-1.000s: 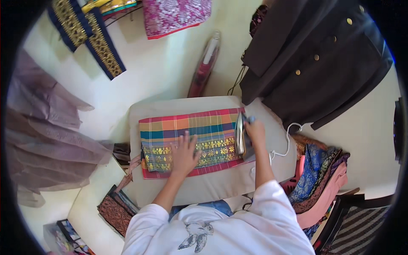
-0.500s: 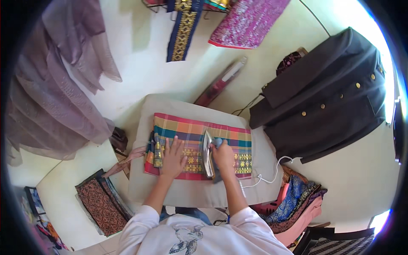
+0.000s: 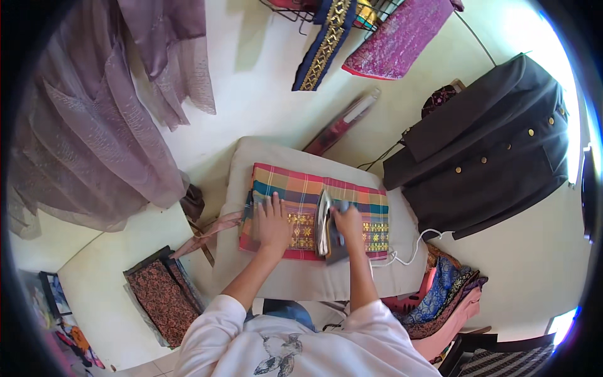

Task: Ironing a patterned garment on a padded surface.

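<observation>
A folded plaid cloth (image 3: 301,182) in red, orange and green, with a gold-patterned band, lies on the grey padded ironing board (image 3: 282,279). My left hand (image 3: 274,227) rests flat on the cloth's left part, fingers spread. Gripped by its handle, a clothes iron (image 3: 323,220) is in my right hand (image 3: 349,227) over the right half of the cloth. The iron is tilted, its shiny soleplate turned toward my left hand, and it is somewhat blurred. A white cord (image 3: 411,256) runs along the board's right side.
A dark jacket (image 3: 477,151) with gold buttons hangs at the right. Sheer mauve garments (image 3: 107,138) hang at the left. Folded fabrics (image 3: 440,292) are stacked right of the board, and a brown patterned cloth (image 3: 164,298) lies at lower left. A wire rack (image 3: 295,16) holds cloths above.
The whole view has shifted, moving the scene slightly right. On the cloth, my left hand stays spread; the iron is still in my right hand, now tipped with its soleplate turned more sideways.
</observation>
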Demonstrator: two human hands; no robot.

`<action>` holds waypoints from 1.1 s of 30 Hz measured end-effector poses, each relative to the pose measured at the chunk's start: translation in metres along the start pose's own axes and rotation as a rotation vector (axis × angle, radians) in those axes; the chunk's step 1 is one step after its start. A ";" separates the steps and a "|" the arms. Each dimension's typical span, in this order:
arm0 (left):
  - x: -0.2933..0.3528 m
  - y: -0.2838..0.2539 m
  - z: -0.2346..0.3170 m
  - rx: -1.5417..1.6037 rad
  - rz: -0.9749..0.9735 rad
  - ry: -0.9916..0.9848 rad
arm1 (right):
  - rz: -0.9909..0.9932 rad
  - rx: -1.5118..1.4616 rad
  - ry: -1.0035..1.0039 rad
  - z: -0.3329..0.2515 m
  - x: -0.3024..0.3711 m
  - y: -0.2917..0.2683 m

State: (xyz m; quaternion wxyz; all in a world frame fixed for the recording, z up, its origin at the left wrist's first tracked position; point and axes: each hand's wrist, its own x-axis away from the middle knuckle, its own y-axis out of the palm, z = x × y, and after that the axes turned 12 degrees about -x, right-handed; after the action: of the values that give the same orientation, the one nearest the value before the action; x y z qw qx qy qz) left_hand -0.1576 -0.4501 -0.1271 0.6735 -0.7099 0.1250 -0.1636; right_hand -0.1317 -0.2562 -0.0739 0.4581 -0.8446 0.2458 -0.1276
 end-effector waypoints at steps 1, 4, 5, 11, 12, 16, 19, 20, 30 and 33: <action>0.003 -0.003 -0.006 -0.058 0.011 -0.017 | -0.006 0.031 -0.004 -0.004 0.014 -0.001; 0.016 0.019 -0.022 0.091 0.167 -0.022 | -0.026 -0.008 -0.022 -0.035 0.033 0.001; 0.020 0.028 -0.027 0.163 0.245 -0.024 | -0.036 -0.029 -0.030 -0.043 0.038 0.008; 0.019 0.018 -0.025 0.116 0.209 -0.036 | 0.047 0.023 -0.105 -0.088 -0.026 0.053; 0.020 0.018 -0.027 0.139 0.216 -0.026 | 0.049 0.017 -0.109 -0.090 -0.034 0.058; 0.031 0.027 -0.029 0.189 0.237 -0.082 | 0.034 0.014 -0.137 -0.086 -0.054 0.060; 0.037 0.033 -0.045 0.224 0.220 -0.133 | -0.074 -0.020 -0.112 -0.088 -0.011 0.061; 0.042 0.033 -0.049 0.240 0.196 -0.127 | -0.126 -0.070 -0.126 -0.095 0.011 0.057; 0.041 0.028 -0.046 0.374 0.257 -0.074 | -0.103 -0.082 -0.217 -0.153 -0.029 0.101; 0.038 0.031 -0.044 0.427 0.287 -0.101 | -0.122 -0.159 -0.154 -0.153 -0.031 0.106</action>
State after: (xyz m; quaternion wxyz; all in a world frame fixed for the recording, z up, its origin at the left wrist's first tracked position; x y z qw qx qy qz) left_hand -0.1386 -0.5073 -0.1540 0.8299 -0.5338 0.1531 -0.0535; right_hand -0.2564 -0.3969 -0.0785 0.3987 -0.8989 0.1676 -0.0702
